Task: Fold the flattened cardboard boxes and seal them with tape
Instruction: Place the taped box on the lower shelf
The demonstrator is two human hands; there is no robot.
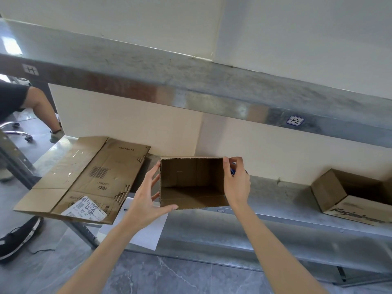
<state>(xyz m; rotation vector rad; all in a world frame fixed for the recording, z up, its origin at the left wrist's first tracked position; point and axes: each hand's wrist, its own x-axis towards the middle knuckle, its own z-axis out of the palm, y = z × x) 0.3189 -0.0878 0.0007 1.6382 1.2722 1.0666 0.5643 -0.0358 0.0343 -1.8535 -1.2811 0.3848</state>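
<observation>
1. A small brown cardboard box [192, 183] is sitting at the centre of the frame on the front of a grey metal shelf [275, 198], its open mouth facing the camera and its inside showing bare.
2. The left hand [146, 200] is gripping the box's left wall, fingers spread along the outside and the thumb hooking under the lower front edge.
3. The right hand [236, 185] is lying against the right wall, its thumb and fingertips pinching the upper right corner.
4. Left of centre, a large flattened brown cardboard box [84, 177] is lying on the same shelf and overhanging its front edge, with a white printed label [87, 210] near its lower corner.
5. A white paper sheet [148, 232] is hanging over the shelf edge beneath the left wrist.
6. At the right edge, a second assembled brown cardboard box [331, 192] is lying on its side on the shelf, well apart from the hands.
7. In the upper left, another person's bare leg [40, 105] is showing; a black shoe [19, 236] is resting on the floor at lower left.
</observation>
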